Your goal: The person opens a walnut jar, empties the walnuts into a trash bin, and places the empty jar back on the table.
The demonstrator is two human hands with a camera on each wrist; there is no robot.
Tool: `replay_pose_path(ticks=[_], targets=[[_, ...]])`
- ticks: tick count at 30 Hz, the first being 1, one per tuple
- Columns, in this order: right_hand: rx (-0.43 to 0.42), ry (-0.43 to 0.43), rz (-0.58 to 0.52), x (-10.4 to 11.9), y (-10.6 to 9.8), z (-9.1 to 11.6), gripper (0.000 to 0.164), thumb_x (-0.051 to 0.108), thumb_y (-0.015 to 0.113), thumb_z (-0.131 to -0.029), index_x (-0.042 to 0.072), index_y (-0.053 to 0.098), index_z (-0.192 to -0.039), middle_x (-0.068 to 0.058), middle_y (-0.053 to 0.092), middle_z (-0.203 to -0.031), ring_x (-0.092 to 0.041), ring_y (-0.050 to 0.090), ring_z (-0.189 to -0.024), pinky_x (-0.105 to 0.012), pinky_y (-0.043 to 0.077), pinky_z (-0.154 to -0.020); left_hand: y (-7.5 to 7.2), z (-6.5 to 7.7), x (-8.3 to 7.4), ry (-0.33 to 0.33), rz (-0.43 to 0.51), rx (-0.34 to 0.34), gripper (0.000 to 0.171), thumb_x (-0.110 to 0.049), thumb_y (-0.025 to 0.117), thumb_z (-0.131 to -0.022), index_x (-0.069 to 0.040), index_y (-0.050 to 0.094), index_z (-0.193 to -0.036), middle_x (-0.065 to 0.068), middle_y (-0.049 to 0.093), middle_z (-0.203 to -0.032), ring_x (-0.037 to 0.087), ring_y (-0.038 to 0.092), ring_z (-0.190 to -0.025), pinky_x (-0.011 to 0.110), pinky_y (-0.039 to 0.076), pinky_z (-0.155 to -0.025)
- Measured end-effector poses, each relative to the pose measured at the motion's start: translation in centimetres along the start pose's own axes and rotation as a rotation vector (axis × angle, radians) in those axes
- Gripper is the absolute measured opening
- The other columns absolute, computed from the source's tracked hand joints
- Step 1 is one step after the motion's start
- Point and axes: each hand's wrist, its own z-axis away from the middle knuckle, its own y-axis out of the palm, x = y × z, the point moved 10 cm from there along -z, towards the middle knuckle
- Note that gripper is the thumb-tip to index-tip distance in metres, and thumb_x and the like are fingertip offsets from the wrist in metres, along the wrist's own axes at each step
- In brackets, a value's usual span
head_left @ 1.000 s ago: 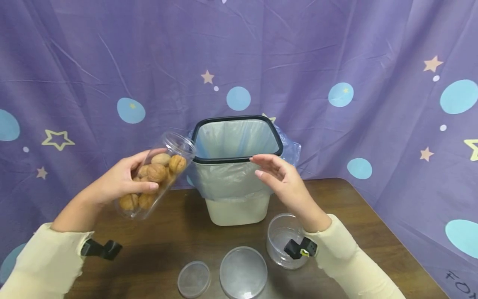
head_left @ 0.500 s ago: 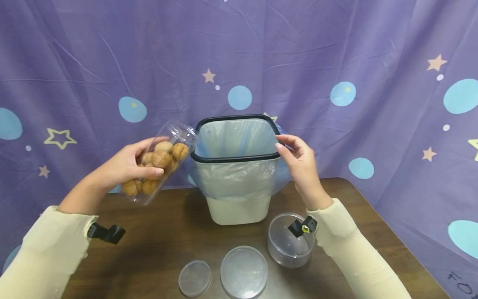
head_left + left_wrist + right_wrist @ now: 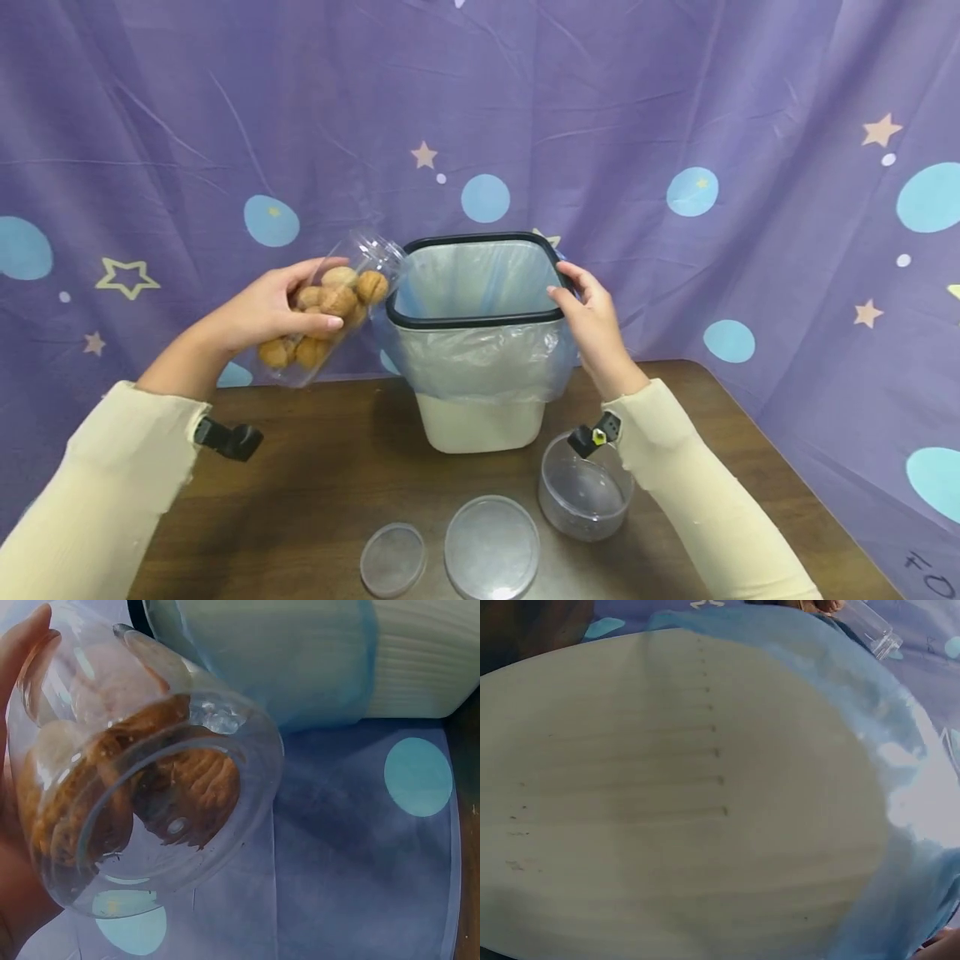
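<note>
My left hand [image 3: 266, 312] grips a clear plastic jar [image 3: 300, 371] of walnuts [image 3: 339, 300], thumb across its front. The jar is tilted, its open mouth up and to the right at the left rim of the trash can [image 3: 480, 425]. In the left wrist view the jar's round base [image 3: 247, 855] faces the camera, walnuts showing through it. My right hand [image 3: 592, 321] holds the trash can's black rim at its right side, thumb over the edge. A thin bluish bag [image 3: 480, 358] lines the can and folds down outside it. The can's pale wall fills the right wrist view.
On the brown table [image 3: 300, 500] lie a small round lid [image 3: 392, 560] and a larger round lid [image 3: 492, 547]. A clear round tub [image 3: 585, 500] stands below my right wrist. A purple curtain [image 3: 600, 108] hangs behind the can.
My left hand has raised the walnut jar and moved it right, to the can's rim. My right hand has moved from the can's front edge to its right rim and taken hold there.
</note>
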Motion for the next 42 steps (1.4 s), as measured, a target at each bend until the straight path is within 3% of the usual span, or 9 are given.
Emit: replay_pose_path(ticks=[6, 15, 22, 35, 42], targets=[[-0.016, 0.065, -0.011, -0.8, 0.2, -0.7, 0.049, -0.003, 0.049, -0.089, -0.008, 0.04, -0.137, -0.021, 0.043, -0.141, -0.026, 0.041, -0.127, -0.031, 0.034, -0.104, -0.9, -1.4, 0.2, -0.014, -0.088, -0.022, 0.074, -0.017, 0.075, -0.079, -0.02, 0.038, -0.143, 0.012, 0.061, -0.113, 0.008, 0.06, -0.093, 0.018, 0.049, -0.077], [-0.033, 0.147, -0.055, -1.9, 0.6, -1.2, 0.059, 0.0, 0.047, -0.088, -0.004, 0.029, -0.144, -0.016, 0.033, -0.15, -0.02, 0.032, -0.136, -0.027, 0.025, -0.112, -1.3, -2.9, 0.3, -0.025, -0.159, 0.006, 0.077, -0.024, 0.076, -0.079, -0.023, 0.036, -0.145, 0.009, 0.059, -0.12, 0.01, 0.055, -0.099, 0.016, 0.045, -0.08], [-0.052, 0.202, -0.084, -2.6, 0.7, -1.1, 0.067, 0.0, 0.046, -0.084, 0.002, 0.025, -0.148, -0.009, 0.024, -0.154, -0.014, 0.023, -0.14, -0.024, 0.02, -0.113, -1.5, -4.0, -0.2, -0.019, -0.145, 0.028, 0.079, -0.025, 0.074, -0.081, -0.019, 0.031, -0.148, 0.01, 0.056, -0.124, 0.013, 0.053, -0.104, 0.016, 0.044, -0.081], [-0.06, 0.193, -0.166, -2.8, 1.0, -0.8, 0.066, -0.002, 0.043, -0.085, 0.002, 0.024, -0.148, -0.01, 0.025, -0.154, -0.015, 0.022, -0.14, -0.024, 0.019, -0.113, -1.7, -6.1, -1.9, 0.014, -0.246, 0.058, 0.08, -0.029, 0.075, -0.08, -0.016, 0.033, -0.147, 0.014, 0.056, -0.124, 0.021, 0.053, -0.104, 0.031, 0.042, -0.086], [-0.04, 0.193, -0.242, -3.2, 0.9, -0.6, 0.069, -0.003, 0.047, -0.084, 0.003, 0.024, -0.148, -0.01, 0.029, -0.153, -0.015, 0.031, -0.136, -0.025, 0.027, -0.11, -1.9, -6.9, -2.3, 0.006, -0.265, 0.068, 0.08, -0.03, 0.075, -0.079, -0.014, 0.034, -0.146, 0.014, 0.055, -0.124, 0.021, 0.052, -0.105, 0.038, 0.04, -0.089]])
